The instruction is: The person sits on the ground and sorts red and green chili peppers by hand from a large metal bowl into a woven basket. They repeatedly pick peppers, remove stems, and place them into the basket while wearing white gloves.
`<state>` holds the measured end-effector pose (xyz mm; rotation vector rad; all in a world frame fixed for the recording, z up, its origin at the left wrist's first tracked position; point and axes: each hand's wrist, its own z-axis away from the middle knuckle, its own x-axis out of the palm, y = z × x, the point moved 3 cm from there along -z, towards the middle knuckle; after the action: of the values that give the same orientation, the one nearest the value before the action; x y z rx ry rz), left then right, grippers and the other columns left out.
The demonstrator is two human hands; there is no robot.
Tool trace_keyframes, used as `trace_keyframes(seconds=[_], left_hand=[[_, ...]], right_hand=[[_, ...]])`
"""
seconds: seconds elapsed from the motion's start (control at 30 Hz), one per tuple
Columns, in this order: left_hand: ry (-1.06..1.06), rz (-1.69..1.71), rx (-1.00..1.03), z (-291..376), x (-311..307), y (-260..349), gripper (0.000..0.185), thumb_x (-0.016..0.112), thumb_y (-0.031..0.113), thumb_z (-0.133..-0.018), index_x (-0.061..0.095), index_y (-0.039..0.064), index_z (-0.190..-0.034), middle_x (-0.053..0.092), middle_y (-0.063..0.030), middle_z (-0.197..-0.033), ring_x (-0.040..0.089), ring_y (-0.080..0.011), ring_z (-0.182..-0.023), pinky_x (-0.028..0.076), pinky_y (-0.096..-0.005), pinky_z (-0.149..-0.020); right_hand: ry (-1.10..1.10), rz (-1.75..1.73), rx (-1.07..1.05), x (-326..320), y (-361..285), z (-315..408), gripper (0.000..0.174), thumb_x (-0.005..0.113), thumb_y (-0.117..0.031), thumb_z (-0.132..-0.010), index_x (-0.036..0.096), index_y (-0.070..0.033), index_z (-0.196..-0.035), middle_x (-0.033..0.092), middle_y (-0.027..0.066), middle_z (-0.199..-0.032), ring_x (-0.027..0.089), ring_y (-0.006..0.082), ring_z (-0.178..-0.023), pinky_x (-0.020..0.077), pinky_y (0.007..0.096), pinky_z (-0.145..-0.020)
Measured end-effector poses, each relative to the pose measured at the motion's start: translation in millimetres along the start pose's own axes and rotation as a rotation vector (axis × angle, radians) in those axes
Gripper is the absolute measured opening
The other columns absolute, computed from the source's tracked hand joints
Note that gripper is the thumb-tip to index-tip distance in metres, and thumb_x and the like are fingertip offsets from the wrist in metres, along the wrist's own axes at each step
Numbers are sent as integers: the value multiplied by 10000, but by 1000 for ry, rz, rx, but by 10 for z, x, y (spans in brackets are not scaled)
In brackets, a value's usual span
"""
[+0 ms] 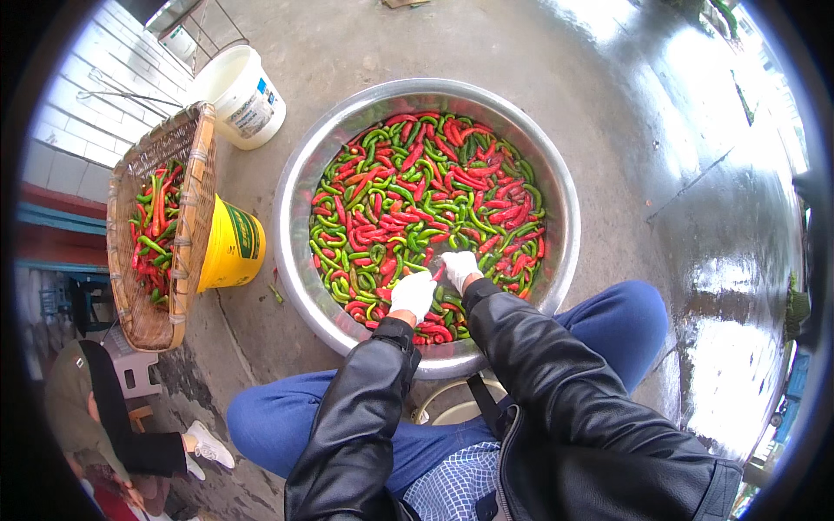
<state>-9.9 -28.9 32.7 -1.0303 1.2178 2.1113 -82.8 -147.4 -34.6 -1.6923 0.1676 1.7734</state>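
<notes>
A large round metal basin stands on the ground before me, filled with red and green chili peppers that look wet. Both of my hands wear white gloves and work low over the near part of the peppers. My right hand has its fingers closed at one end of a red chili pepper. My left hand is close beside it on the left, fingers curled; whether it grips anything is hidden by the glove. Darker water shows between the two hands.
Left of the basin, a woven bamboo basket of chili peppers rests tilted by a yellow bucket. Behind it stands a white bucket. A seated person is at lower left, near a plastic stool. Wet ground shines at right.
</notes>
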Motion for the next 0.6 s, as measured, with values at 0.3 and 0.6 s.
trace_keyframes(seconds=[0.3,0.6], left_hand=[[-17,430,33,-190,338,-370,187,484,164,-828,615,32,-809,586,-111,-652,580,-240,-584,452,-347,-518],[-202,1179,-468,-29,94,-116,273,452,245,-920,566,67,-748,489,-22,-551,449,-129,-428,352,-255,-393]], right_hand=[[-567,-1800,625,-219,-338,162,224,624,-334,-847,607,-131,-754,421,-73,-548,292,38,-402,178,201,-382],[30,-1040,685,-171,24,92,179,565,-229,-841,598,-70,-766,563,83,-632,536,216,-524,414,348,-471]])
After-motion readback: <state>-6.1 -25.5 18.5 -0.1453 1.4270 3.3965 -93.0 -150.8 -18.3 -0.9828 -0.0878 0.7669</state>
